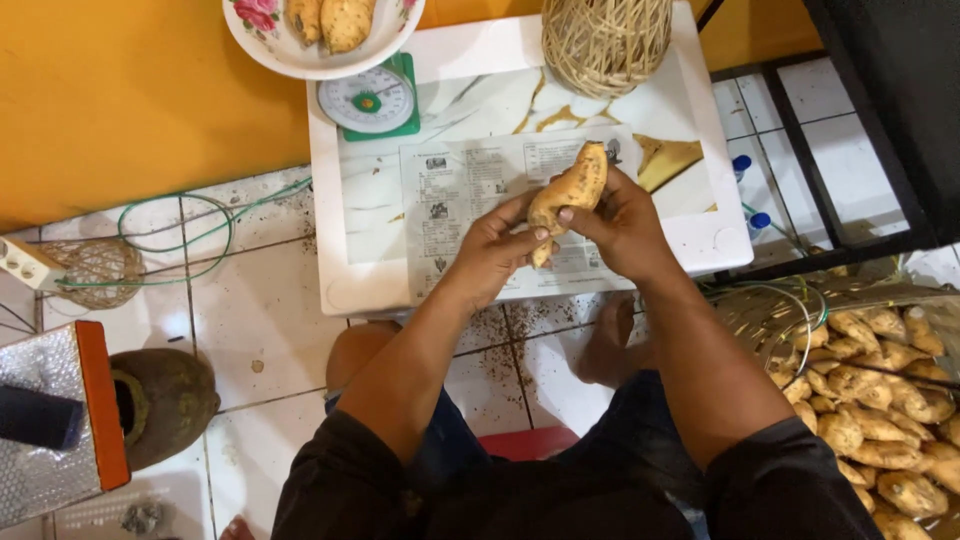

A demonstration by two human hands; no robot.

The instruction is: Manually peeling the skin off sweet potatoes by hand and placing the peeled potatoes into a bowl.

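Observation:
I hold one tan sweet potato (572,190) upright in both hands above a low white table (345,265). My left hand (495,250) grips its lower end from the left. My right hand (620,222) wraps its right side, thumb across the front. A printed paper sheet (450,215) lies on the table under my hands.
A green kitchen scale (368,100) carries a floral bowl (270,35) with peeled pieces at the table's back. A woven basket (605,40) stands beside it. A wire basket of several sweet potatoes (880,400) sits at my right. Green cable (190,235) and crumbs lie on the tiled floor.

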